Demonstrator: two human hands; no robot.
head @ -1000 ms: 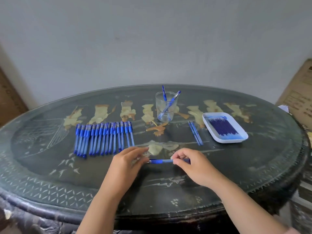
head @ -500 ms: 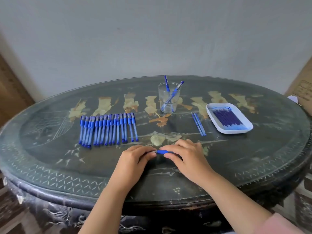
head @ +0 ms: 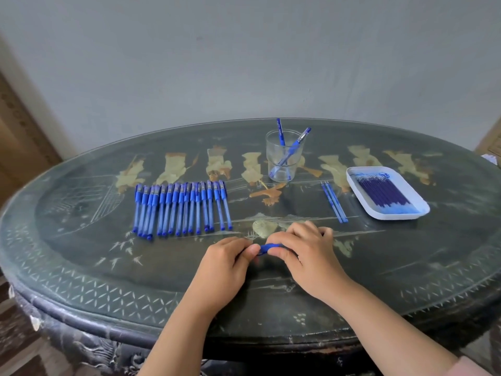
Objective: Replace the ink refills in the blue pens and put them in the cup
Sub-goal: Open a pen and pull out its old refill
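- The left hand and the right hand meet low over the near middle of the bench, both pinching one blue pen that lies crosswise between them.
- Left thumb and fingertips nip the pen's left end. The right hand's fingers curl over its right part and hide most of it (only a short blue stretch shows between the hands).
- A row of blue pens lies side by side on the bench, left of the hands and farther back.
- A clear cup stands upright behind the hands, with two blue pens leaning inside it.
- Two loose refills lie close together on the bench, between the cup and a white tray.
- The tray sits at the right and holds a bundle of dark blue refills.
- A pale wall rises behind the bench.
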